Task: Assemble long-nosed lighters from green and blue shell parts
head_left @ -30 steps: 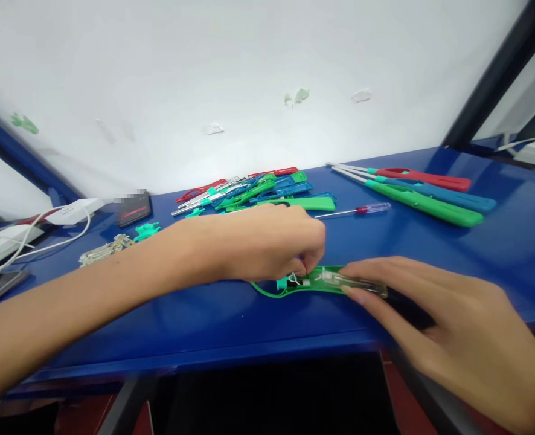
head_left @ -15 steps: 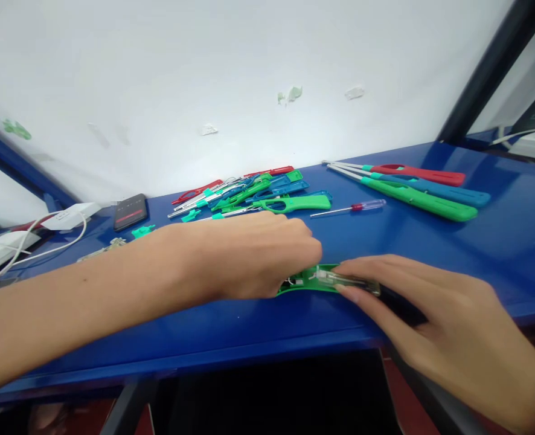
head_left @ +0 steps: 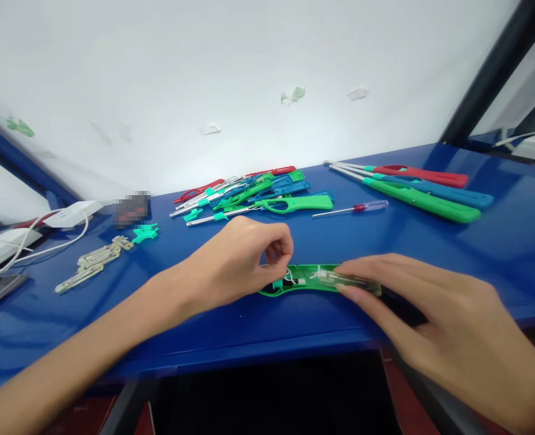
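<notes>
A green half-shell of a stick lighter (head_left: 304, 271) lies open side up near the table's front edge, with white wire and a black part inside. My right hand (head_left: 444, 326) grips a clear fuel tank (head_left: 362, 284) between thumb and fingers, at the shell's right end. At the left end, my left hand (head_left: 244, 257) is closed, thumb against curled fingers, close to the white wire (head_left: 288, 276). Whatever lies between those fingertips is too small or hidden to make out.
Behind my hands lies a pile of lighter shells and metal tubes (head_left: 249, 187). A screwdriver (head_left: 369, 206) and several whole lighters (head_left: 430, 199) lie right of it. To the left are clear fuel tanks (head_left: 86, 269), turquoise pieces (head_left: 145, 233) and a white cable (head_left: 75, 235).
My left hand has drawn left and turned, uncovering more of the shell's left end and its white wire. The right hand keeps its hold on the fuel tank.
</notes>
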The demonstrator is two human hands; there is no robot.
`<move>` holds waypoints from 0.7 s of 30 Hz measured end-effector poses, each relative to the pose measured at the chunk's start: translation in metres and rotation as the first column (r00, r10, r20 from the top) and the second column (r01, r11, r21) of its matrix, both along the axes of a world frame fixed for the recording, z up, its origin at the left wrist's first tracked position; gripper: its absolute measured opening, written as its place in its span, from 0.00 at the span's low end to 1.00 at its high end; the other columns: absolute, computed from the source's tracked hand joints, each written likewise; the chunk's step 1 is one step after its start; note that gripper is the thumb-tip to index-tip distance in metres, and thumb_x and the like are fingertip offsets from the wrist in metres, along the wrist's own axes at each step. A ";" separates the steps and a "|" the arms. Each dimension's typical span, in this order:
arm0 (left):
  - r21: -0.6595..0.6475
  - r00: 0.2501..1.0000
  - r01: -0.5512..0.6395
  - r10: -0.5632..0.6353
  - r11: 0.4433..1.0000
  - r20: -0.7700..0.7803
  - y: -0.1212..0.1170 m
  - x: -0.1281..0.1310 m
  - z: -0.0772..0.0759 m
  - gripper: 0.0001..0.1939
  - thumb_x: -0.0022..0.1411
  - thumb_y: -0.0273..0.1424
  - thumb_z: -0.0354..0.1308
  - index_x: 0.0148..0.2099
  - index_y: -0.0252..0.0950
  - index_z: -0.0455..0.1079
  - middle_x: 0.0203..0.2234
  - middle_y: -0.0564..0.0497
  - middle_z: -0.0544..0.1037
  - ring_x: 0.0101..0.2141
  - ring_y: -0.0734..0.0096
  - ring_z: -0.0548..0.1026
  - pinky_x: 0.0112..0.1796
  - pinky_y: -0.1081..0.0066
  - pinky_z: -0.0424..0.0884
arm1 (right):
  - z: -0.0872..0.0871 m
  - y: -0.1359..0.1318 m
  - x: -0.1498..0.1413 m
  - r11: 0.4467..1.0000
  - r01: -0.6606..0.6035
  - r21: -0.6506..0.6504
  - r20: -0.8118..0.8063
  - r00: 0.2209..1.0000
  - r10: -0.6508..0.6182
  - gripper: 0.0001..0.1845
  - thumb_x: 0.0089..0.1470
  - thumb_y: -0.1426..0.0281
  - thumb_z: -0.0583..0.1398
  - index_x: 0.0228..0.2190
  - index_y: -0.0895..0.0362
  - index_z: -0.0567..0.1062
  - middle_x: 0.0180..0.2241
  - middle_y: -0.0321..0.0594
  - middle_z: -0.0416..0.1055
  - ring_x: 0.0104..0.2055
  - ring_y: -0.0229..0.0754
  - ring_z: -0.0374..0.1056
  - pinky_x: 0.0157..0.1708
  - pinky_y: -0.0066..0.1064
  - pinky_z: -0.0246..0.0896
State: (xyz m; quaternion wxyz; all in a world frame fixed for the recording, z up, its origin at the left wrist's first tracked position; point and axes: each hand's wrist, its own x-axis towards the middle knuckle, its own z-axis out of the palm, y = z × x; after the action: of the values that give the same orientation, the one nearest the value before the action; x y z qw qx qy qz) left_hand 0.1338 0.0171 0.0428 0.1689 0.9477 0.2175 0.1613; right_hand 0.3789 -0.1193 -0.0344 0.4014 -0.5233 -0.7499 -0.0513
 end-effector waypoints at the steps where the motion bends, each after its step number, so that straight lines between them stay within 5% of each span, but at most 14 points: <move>1: -0.003 0.999 -0.024 0.024 1.000 0.046 -0.002 -0.002 -0.004 0.10 0.66 0.19 0.60 0.37 0.38 0.76 0.27 0.59 0.83 0.24 0.78 0.74 0.32 0.74 0.69 | 0.000 0.000 -0.001 1.000 -0.001 0.001 0.005 1.000 0.001 0.11 0.78 0.61 0.63 0.51 0.46 0.86 0.48 0.34 0.91 0.44 0.51 0.90 0.46 0.41 0.86; 11: -0.069 0.967 -0.132 0.143 0.989 0.213 -0.015 -0.002 -0.027 0.11 0.67 0.21 0.62 0.45 0.38 0.84 0.36 0.52 0.91 0.34 0.68 0.86 0.37 0.70 0.80 | 0.007 0.009 0.002 0.999 -0.031 -0.019 0.053 0.998 0.032 0.12 0.78 0.59 0.62 0.51 0.45 0.87 0.46 0.34 0.91 0.40 0.53 0.89 0.38 0.44 0.81; 21: -0.164 0.941 -0.144 0.186 0.976 0.282 -0.019 -0.006 -0.031 0.08 0.68 0.21 0.65 0.40 0.39 0.81 0.33 0.56 0.89 0.33 0.71 0.85 0.38 0.72 0.79 | 0.009 0.019 -0.004 0.999 -0.030 0.012 0.121 0.992 0.028 0.12 0.79 0.62 0.61 0.51 0.48 0.87 0.44 0.38 0.91 0.41 0.53 0.87 0.40 0.43 0.80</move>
State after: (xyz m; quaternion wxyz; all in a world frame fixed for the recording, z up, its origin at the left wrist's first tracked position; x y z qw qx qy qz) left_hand 0.1275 -0.0018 0.0115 0.2516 0.8770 0.2795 0.2989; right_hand 0.3752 -0.1003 -0.0250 0.3595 -0.5053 -0.7802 -0.0824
